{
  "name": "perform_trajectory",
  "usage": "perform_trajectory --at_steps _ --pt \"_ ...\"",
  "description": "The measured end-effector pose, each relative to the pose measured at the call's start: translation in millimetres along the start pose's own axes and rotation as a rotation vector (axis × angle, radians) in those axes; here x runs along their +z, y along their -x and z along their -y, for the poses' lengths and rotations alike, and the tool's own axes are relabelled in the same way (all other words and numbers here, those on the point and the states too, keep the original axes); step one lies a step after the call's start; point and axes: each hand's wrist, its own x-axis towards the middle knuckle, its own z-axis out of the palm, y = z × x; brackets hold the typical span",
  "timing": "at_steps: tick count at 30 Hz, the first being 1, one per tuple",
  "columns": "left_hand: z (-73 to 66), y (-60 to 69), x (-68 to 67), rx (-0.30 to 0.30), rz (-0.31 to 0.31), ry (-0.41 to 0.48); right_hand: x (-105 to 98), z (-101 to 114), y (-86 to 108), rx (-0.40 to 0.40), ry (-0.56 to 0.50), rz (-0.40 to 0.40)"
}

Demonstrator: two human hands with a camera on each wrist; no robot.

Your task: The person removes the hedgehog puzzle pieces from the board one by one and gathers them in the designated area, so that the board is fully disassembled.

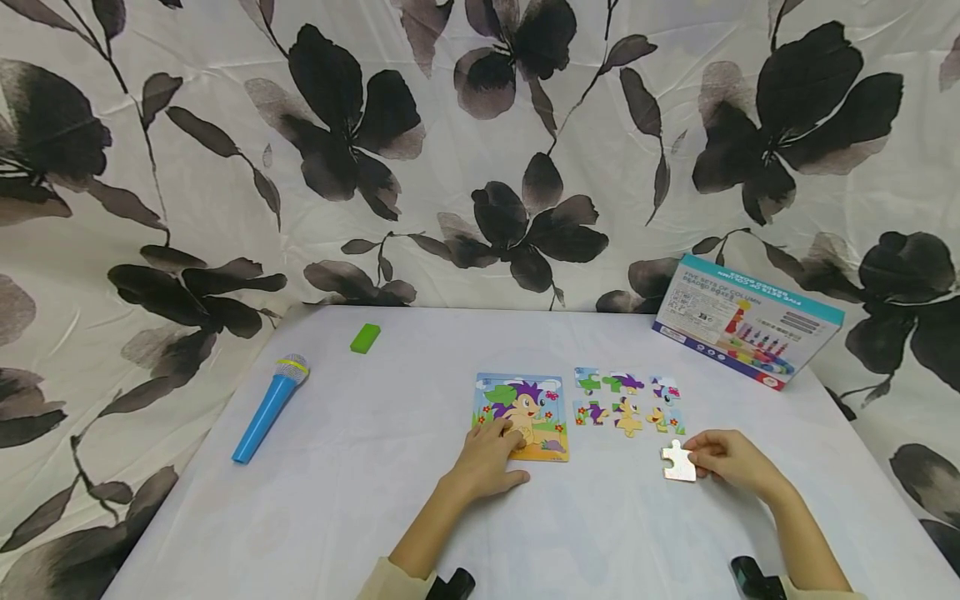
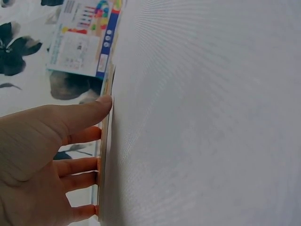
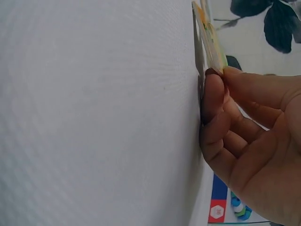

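Observation:
A picture board (image 1: 551,417) with a cartoon hedgehog lies near the middle of the table. My left hand (image 1: 483,462) rests on its lower left part with spread fingers. In the left wrist view, the thumb (image 2: 106,103) and fingertips meet the board's thin edge (image 2: 102,155). Between thumb and fingers, my right hand (image 1: 731,462) pinches a jigsaw puzzle piece (image 1: 679,467) by its right side, its pale, shiny face showing in the head view. Above that piece, several loose puzzle pieces (image 1: 628,417) lie face up in two rows, right of the board.
A box (image 1: 742,325) with a teal edge leans at the table's back right. Toward the left lie a blue toy microphone (image 1: 272,408) and a green block (image 1: 365,338). A floral cloth (image 1: 435,167) hangs behind the white table (image 1: 337,517).

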Motion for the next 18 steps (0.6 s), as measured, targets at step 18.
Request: perform_trajectory --at_steps 18 --pt "-2.0 0.1 -1.4 -0.007 0.002 -0.006 10.5 15.4 -3.6 0.058 0.296 -0.033"
